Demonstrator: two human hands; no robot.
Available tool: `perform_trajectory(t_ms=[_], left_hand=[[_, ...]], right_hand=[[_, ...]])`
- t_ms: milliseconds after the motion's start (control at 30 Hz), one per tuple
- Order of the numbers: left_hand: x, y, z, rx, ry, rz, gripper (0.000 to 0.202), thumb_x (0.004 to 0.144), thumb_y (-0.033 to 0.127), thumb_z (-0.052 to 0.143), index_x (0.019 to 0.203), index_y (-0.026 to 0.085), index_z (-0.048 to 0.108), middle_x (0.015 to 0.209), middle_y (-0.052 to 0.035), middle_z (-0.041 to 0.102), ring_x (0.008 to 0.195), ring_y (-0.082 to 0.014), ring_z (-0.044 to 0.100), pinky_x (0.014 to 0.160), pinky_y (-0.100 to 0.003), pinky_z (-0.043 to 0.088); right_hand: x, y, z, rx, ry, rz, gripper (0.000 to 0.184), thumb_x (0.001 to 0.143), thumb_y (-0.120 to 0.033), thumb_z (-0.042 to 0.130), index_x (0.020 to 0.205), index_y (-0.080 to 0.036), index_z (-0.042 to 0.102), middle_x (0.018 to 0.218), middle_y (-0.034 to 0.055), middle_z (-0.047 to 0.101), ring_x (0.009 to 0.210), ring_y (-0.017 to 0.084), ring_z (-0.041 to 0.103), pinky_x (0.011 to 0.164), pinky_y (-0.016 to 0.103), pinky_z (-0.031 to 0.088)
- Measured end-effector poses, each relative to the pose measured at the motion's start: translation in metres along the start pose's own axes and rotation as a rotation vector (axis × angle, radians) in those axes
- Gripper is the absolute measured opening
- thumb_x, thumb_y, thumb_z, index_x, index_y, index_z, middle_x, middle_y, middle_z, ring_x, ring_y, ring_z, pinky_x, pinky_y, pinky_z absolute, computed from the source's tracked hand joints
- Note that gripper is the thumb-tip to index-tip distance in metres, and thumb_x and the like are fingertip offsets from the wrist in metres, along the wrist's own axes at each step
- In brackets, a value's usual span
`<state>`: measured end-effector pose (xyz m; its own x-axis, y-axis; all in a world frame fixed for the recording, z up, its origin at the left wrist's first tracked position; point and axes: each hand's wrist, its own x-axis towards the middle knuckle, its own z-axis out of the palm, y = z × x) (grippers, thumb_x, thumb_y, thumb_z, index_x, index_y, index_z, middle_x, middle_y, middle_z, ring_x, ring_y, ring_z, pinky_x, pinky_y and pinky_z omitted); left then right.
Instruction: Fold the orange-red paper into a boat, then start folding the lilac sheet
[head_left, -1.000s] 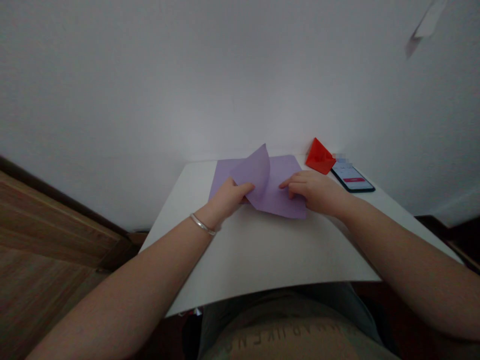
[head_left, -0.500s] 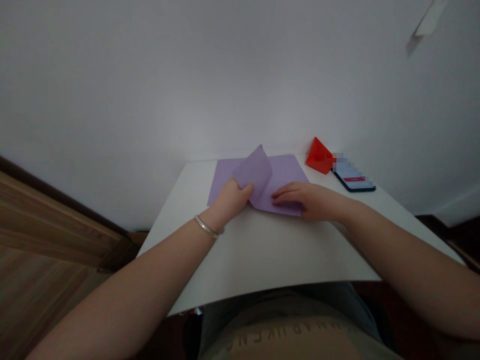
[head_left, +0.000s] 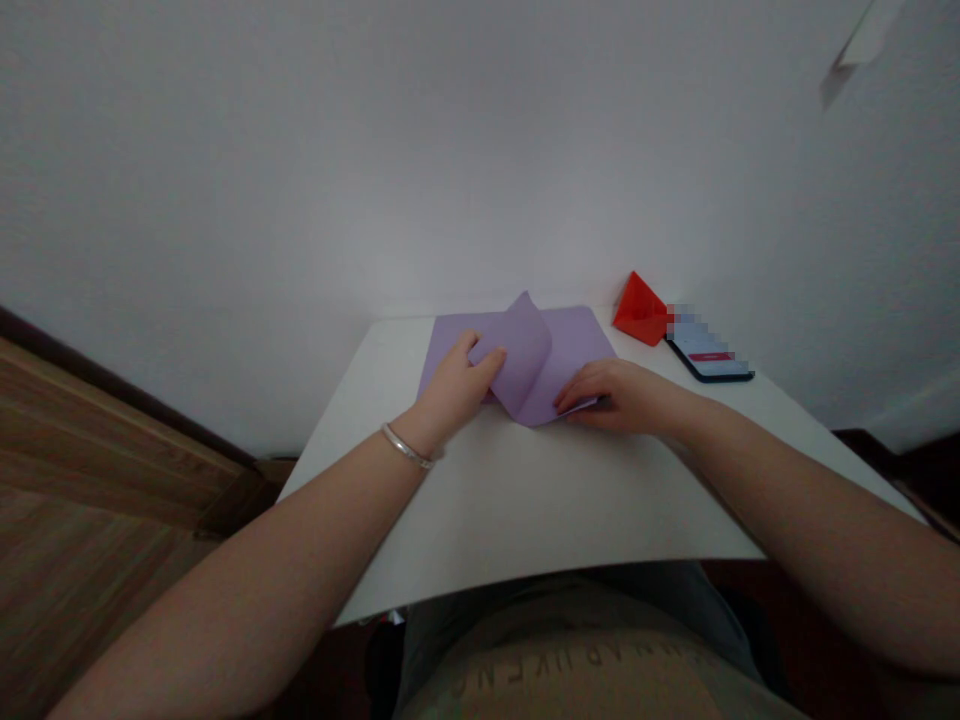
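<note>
A sheet of purple paper (head_left: 517, 350) lies on the white table, its near left part bent up into a raised flap whose tip points away from me. My left hand (head_left: 461, 378) pinches this flap between thumb and fingers. At the near right corner of the paper, my right hand (head_left: 607, 395) has its fingers on top and the thumb side at the edge, gripping it there. That near edge is lifted slightly off the table. More purple paper shows flat behind the flap; whether it is a separate sheet I cannot tell.
A red folded-paper piece (head_left: 641, 310) stands at the back right, against a phone (head_left: 709, 352) with its screen lit. The white table (head_left: 540, 510) meets the wall (head_left: 465, 150) at the back. A wooden panel (head_left: 97, 440) is at the left.
My left hand has shifted slightly up, and the flap has moved a little to the right. The fingers of my right hand have closed on the paper's near right edge.
</note>
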<state>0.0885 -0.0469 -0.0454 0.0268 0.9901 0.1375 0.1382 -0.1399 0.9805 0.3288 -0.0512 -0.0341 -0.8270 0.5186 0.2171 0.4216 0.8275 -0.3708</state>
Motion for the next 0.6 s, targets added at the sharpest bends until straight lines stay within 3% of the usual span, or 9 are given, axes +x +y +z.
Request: perform_trajectory(t_ms=[167, 300, 500, 600], left_hand=[[0.005, 0.005, -0.009, 0.199, 0.105, 0.124, 0.052, 0.074, 0.027, 0.062, 0.122, 0.019, 0.044, 0.105, -0.0065, 0.055, 0.067, -0.0116, 0.055, 0.053, -0.024, 0.048], [0.005, 0.01, -0.011, 0.253, 0.094, 0.183, 0.053, 0.072, 0.02, 0.06, 0.122, 0.024, 0.045, 0.101, -0.0029, 0.055, 0.055, -0.0071, 0.048, 0.049, -0.021, 0.043], [0.002, 0.014, -0.007, 0.199, 0.057, 0.22, 0.048, 0.074, 0.018, 0.058, 0.121, 0.025, 0.047, 0.098, -0.0013, 0.056, 0.056, -0.0068, 0.047, 0.05, -0.02, 0.039], [0.002, 0.009, -0.006, 0.276, 0.046, 0.24, 0.044, 0.075, 0.018, 0.057, 0.119, 0.023, 0.053, 0.098, -0.0016, 0.057, 0.057, -0.0074, 0.045, 0.054, -0.022, 0.04]], right_hand=[[0.0, 0.004, 0.004, 0.079, 0.052, 0.125, 0.02, 0.084, -0.029, 0.06, 0.095, -0.021, 0.074, 0.093, 0.006, 0.075, 0.086, 0.019, 0.068, 0.079, 0.03, 0.051], [-0.004, 0.005, -0.001, 0.122, 0.064, 0.194, 0.02, 0.083, -0.029, 0.061, 0.096, -0.022, 0.074, 0.092, 0.0048, 0.076, 0.082, 0.018, 0.068, 0.074, 0.029, 0.051], [-0.006, 0.001, -0.008, 0.15, 0.118, 0.102, 0.019, 0.082, -0.028, 0.062, 0.093, -0.019, 0.074, 0.091, 0.0063, 0.075, 0.082, 0.018, 0.068, 0.074, 0.029, 0.05], [-0.005, 0.0, -0.008, 0.09, 0.072, 0.146, 0.019, 0.082, -0.032, 0.061, 0.09, -0.019, 0.073, 0.086, 0.0058, 0.074, 0.074, 0.017, 0.065, 0.067, 0.029, 0.047]])
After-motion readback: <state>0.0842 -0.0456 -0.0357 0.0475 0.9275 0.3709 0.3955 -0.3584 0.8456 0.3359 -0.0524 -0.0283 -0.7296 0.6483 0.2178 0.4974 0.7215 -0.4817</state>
